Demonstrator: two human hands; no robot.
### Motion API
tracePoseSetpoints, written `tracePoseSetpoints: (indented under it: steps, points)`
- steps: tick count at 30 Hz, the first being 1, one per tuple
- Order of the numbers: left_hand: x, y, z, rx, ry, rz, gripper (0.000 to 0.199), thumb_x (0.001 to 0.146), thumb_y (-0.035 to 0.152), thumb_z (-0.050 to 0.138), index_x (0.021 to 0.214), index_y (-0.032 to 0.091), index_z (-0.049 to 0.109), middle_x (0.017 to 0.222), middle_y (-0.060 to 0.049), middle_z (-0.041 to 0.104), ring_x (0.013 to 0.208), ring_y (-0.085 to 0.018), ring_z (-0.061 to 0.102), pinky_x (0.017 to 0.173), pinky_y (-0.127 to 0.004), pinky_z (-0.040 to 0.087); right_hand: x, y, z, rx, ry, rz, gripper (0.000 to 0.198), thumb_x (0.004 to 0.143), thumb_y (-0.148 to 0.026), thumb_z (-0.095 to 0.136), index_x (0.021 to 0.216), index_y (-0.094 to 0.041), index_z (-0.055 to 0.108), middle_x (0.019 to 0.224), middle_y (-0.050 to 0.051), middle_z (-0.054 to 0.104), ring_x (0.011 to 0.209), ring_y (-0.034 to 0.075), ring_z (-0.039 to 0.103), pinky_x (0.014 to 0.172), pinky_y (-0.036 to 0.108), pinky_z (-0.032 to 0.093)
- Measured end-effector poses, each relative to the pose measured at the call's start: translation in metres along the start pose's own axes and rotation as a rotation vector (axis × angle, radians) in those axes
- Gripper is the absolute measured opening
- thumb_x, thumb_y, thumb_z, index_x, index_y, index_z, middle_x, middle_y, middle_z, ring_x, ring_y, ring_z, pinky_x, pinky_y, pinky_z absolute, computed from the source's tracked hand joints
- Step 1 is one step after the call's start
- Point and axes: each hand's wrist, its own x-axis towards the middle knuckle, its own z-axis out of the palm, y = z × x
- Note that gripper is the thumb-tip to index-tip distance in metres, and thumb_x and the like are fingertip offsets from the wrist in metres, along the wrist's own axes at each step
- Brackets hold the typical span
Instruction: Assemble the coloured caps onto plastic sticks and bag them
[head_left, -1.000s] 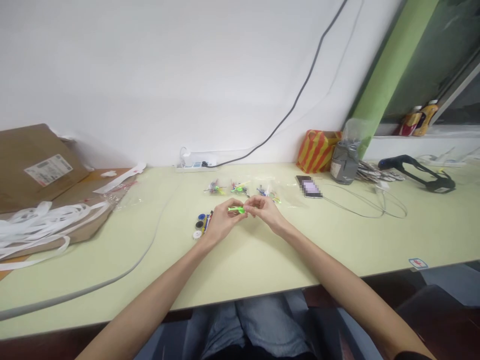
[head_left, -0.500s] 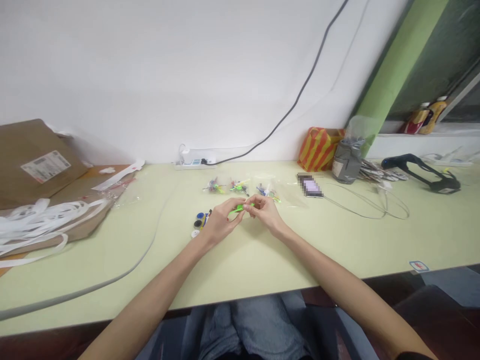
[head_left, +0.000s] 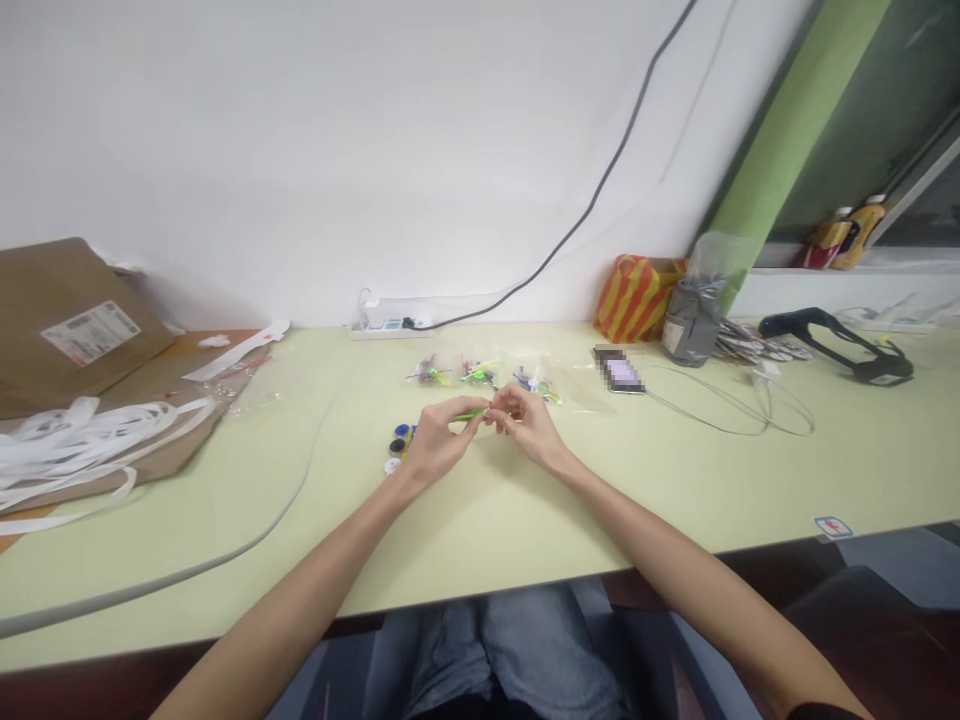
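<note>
Between thumb and fingers, my left hand [head_left: 441, 436] pinches a small bright green plastic piece [head_left: 470, 414], whose exact kind I cannot make out. My right hand [head_left: 525, 424] meets it at the piece's right end, its thumb and fingertips pressed together there; whatever they hold is too small to name. Small round parts in blue [head_left: 402, 431], black [head_left: 397, 446] and white [head_left: 391, 465] lie just left of my left hand, partly covered by it. Beyond the hands lie clear bags of colourful small plastic parts [head_left: 430, 373].
A phone [head_left: 621, 370] with a cable lies right of the bags. Behind it stand a striped bag [head_left: 631, 300] and a grey bag [head_left: 691, 320]. A power strip [head_left: 390, 326] sits by the wall. Brown packaging [head_left: 82, 330] and white strapping [head_left: 90, 440] fill the left end.
The green piece has turned between my hands and now shows as a thin edge. My right fingers have shifted slightly at its end; both hands stay in nearly the same place.
</note>
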Motion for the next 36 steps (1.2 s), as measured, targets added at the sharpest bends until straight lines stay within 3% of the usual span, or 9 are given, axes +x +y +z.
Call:
tracePoseSetpoints:
  steps: [5,9,14,20,25,28,31,33,36]
  points:
    - [0.003,0.0,-0.003,0.037,-0.057,0.013,0.027,0.096,0.037,0.054,0.116,0.024,0.066,0.116,-0.004,0.071,0.088,-0.018,0.072,0.08,-0.032,0.061,0.006,0.005,-0.009,-0.073,0.01,-0.05,0.016,0.085,-0.034,0.065,0.095,-0.022,0.061,0.078,0.002,0.07,0.072,0.018,0.067,0.067,0.03,0.048]
    - [0.009,-0.013,-0.021,0.343,-0.017,0.111,0.031,0.099,0.027,0.043,0.124,0.024,0.06,0.121,-0.006,0.068,0.095,-0.02,0.07,0.089,-0.036,0.055,0.014,0.018,-0.028,-0.262,-0.006,0.008,0.009,0.084,-0.024,0.061,0.087,-0.018,0.067,0.073,0.004,0.071,0.072,0.018,0.067,0.066,0.028,0.044]
    - [0.015,-0.024,-0.057,0.733,-0.123,0.276,0.03,0.09,0.01,0.04,0.09,0.02,0.068,0.089,-0.007,0.071,0.088,-0.023,0.065,0.083,-0.038,0.049,0.015,0.037,-0.039,-0.42,-0.077,0.094,0.011,0.083,-0.015,0.057,0.082,-0.016,0.068,0.073,0.004,0.07,0.071,0.017,0.064,0.068,0.028,0.044]
    - [0.014,-0.026,-0.061,0.727,-0.397,0.195,0.017,0.085,0.032,0.06,0.094,0.021,0.07,0.094,-0.005,0.068,0.097,-0.024,0.06,0.087,-0.037,0.046,0.011,0.038,-0.032,-0.719,0.045,-0.072,0.012,0.088,-0.021,0.059,0.089,-0.019,0.071,0.102,0.009,0.061,0.103,0.025,0.056,0.093,0.04,0.041]
    - [0.012,-0.028,-0.049,0.685,-0.488,0.144,0.012,0.085,0.032,0.063,0.081,0.023,0.07,0.091,-0.004,0.063,0.094,-0.023,0.059,0.086,-0.037,0.045,0.006,0.026,-0.021,-0.661,0.052,-0.183,0.018,0.09,-0.015,0.053,0.097,-0.021,0.068,0.106,0.008,0.055,0.103,0.023,0.055,0.096,0.039,0.042]
    - [0.013,-0.028,-0.045,0.647,-0.425,0.181,0.008,0.085,0.026,0.063,0.08,0.022,0.067,0.101,-0.005,0.063,0.099,-0.024,0.059,0.089,-0.038,0.045,0.002,0.02,-0.015,-0.616,0.054,-0.235,0.021,0.09,-0.012,0.05,0.099,-0.02,0.067,0.104,0.007,0.054,0.101,0.022,0.055,0.094,0.037,0.042]
    - [0.014,-0.029,-0.043,0.627,-0.245,0.212,0.005,0.087,0.025,0.064,0.09,0.021,0.063,0.113,-0.007,0.063,0.109,-0.026,0.059,0.094,-0.039,0.044,-0.003,0.016,-0.005,-0.6,0.044,-0.278,0.023,0.092,-0.011,0.047,0.1,-0.02,0.066,0.101,0.007,0.055,0.1,0.022,0.054,0.092,0.036,0.043]
    - [0.015,-0.03,-0.043,0.626,-0.115,0.161,0.007,0.09,0.025,0.06,0.097,0.022,0.058,0.108,-0.007,0.066,0.104,-0.025,0.061,0.09,-0.037,0.046,-0.006,0.016,0.006,-0.614,-0.005,-0.317,0.024,0.092,-0.01,0.046,0.102,-0.019,0.066,0.101,0.008,0.056,0.1,0.022,0.054,0.091,0.035,0.043]
    - [0.016,-0.033,-0.045,0.641,0.016,0.048,0.009,0.093,0.026,0.056,0.101,0.022,0.054,0.091,-0.004,0.067,0.084,-0.022,0.063,0.076,-0.032,0.046,-0.006,0.018,0.024,-0.706,-0.2,-0.389,0.025,0.093,-0.011,0.048,0.107,-0.019,0.067,0.103,0.009,0.058,0.098,0.022,0.053,0.088,0.034,0.042]
